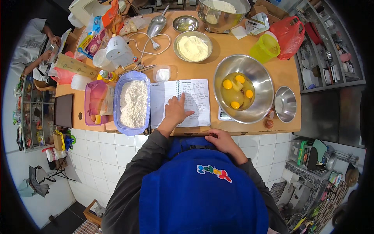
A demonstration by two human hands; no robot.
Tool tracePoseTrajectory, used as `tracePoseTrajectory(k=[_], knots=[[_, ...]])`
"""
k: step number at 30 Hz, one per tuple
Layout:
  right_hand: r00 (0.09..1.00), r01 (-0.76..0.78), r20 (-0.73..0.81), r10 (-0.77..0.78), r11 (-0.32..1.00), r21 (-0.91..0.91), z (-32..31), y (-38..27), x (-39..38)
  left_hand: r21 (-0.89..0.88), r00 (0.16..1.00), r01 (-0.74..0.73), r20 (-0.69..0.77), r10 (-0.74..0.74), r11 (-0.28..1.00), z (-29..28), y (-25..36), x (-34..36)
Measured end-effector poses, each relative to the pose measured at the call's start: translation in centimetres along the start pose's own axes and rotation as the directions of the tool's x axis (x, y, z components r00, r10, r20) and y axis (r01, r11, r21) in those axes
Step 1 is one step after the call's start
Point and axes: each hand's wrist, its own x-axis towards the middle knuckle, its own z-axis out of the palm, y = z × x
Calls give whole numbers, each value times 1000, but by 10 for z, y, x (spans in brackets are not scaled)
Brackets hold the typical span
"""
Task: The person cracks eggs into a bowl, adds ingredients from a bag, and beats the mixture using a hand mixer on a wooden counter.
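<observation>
My left hand (177, 111) lies on an open spiral notebook (196, 115) with handwriting, index finger stretched onto the right page and thumb out. My right hand (220, 140) is at the table's front edge by my blue apron (202, 199), fingers curled; whether they hold anything is unclear. Left of the notebook is a lilac tub (132, 105) of flour. Right of it, a large steel bowl (263, 89) holds several cracked eggs, beside a small steel bowl (285, 104) and eggshells (269, 123). Behind are a small container (161, 73) of white powder and a bowl (193, 48) of pale creamy powder.
The wooden table (230, 46) also holds a white hand mixer (119, 52), a steel scoop (156, 27), a mixing bowl (218, 19), a green jug (265, 48) and a red bag (288, 35). Another person (31, 46) works at upper left. Shelves (319, 50) stand at right.
</observation>
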Motion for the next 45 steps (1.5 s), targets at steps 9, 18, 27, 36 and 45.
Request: tracePoseTrajectory(k=[9, 18, 27, 36, 45], knots=[[1000, 27, 6, -27, 999, -27, 4, -5, 7, 32, 997, -59, -42, 61, 998, -1, 3, -9], [827, 357, -245, -506, 809, -467, 8, -73, 118, -154, 968, -84, -247, 44, 985, -10, -31, -48], [777, 307, -67, -626, 470, -828, 35, -155, 261, -430, 945, -119, -326, -31, 895, -19, -52, -105], [867, 219, 24, -498, 336, -916, 50, -166, 287, -529, 944, 1, -279, -176, 849, -44, -76, -123], [877, 241, 52, -478, 343, -908, 51, -158, 290, -529, 937, -10, -302, -177, 848, -52, -74, -113]])
